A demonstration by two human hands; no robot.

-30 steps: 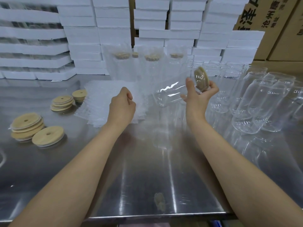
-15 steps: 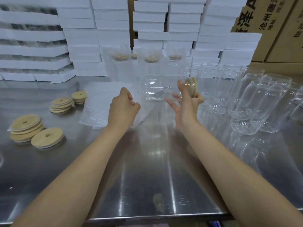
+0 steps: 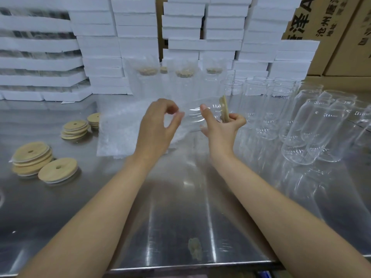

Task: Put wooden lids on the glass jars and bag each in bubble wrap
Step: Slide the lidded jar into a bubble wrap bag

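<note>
Stainless steel worktop (image 3: pixel 180 207). White foam boxes (image 3: pixel 140 47) are stacked beyond the hands, and a brown cardboard carton (image 3: pixel 333 21) beyond the right hand is printed "沧州". Left hand (image 3: pixel 158 125) raised, fingers loosely curled, empty. Right hand (image 3: pixel 222 127) grips the round wooden lid (image 3: pixel 224 108) on a clear glass jar (image 3: pixel 195 115), level between both hands.

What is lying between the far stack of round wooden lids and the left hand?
The head view shows a flat pile of translucent bubble wrap bags there.
</note>
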